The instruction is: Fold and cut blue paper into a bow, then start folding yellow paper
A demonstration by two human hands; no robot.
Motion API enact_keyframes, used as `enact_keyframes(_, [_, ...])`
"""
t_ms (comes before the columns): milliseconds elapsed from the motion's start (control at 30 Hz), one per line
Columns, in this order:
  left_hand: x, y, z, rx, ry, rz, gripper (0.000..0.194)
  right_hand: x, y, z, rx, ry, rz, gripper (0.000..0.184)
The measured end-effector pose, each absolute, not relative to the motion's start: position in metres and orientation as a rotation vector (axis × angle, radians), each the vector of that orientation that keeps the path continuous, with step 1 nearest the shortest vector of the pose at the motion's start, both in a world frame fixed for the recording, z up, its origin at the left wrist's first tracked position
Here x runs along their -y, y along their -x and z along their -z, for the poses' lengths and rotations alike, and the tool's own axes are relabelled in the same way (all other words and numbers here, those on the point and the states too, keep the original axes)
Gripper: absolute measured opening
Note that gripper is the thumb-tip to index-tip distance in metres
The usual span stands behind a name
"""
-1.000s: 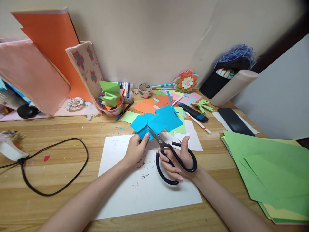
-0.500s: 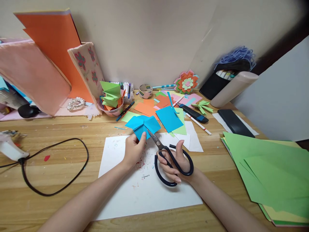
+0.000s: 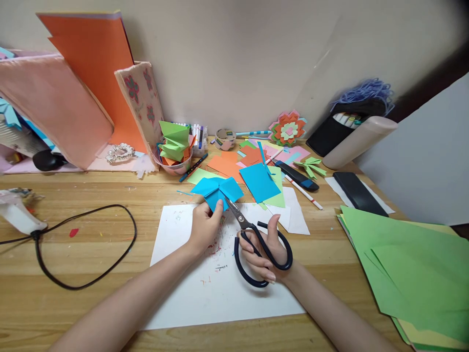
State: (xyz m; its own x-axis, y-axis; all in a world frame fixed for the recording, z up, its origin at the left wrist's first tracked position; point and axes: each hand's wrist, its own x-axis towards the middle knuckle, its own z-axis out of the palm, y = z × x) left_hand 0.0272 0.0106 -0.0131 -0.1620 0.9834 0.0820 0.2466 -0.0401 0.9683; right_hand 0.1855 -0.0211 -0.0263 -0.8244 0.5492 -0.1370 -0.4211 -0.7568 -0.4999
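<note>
Left forearm [image 3: 146, 298]: bare and smooth, long and round like a tube, gets fatter down toward the bottom edge of the view.
Left wrist [image 3: 189, 248]: bare too, looks thinner than the arm behind.
Left hand [image 3: 206, 226]: bare, smooth on the back, with most fingers hidden from sight.
Left thumb [image 3: 219, 208]: short-looking, with a round tip.
Right forearm [image 3: 330, 313]: bare and smooth, starts thin up top and gets wide at the bottom edge.
Right wrist [image 3: 293, 274]: bare and narrow.
Right hand [image 3: 276, 250]: bare, shows part of a soft palm.
Right thumb [image 3: 273, 227]: slim, round at the end.
Right fingers [image 3: 262, 272]: thin, with small nails, too tiny to see well.
</note>
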Motion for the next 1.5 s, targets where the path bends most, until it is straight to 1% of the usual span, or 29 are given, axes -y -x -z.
enact_keyframes(167, [-0.0117, -0.0278, 0.0135, -1.478, -1.328, -1.249, 0.043, 0.0191, -0.1859, 0.0276, 0.572, 0.324, -2.544, 0.086])
enact_keyframes(367, [-0.0125, -0.0280, 0.0151, -1.485, -1.356, -1.227, 0.043, 0.0152, -0.1872, 0.0323, 0.483, 0.095, -2.577, 0.083])
enact_keyframes(567, [-0.0126, -0.0276, 0.0151, -1.495, -1.376, -1.221, 0.042, 0.0134, -0.1865, 0.0330, 0.424, -0.109, -2.585, 0.086])
enact_keyframes(867, [-0.0117, -0.0277, 0.0151, -1.509, -1.383, -1.199, 0.042, 0.0144, -0.1870, 0.0321, 0.404, -0.115, -2.568, 0.090])
enact_keyframes(1500, [-0.0118, -0.0278, 0.0147, -1.512, -1.399, -1.208, 0.042, 0.0151, -0.1884, 0.0291, 0.478, 0.011, -2.553, 0.088])
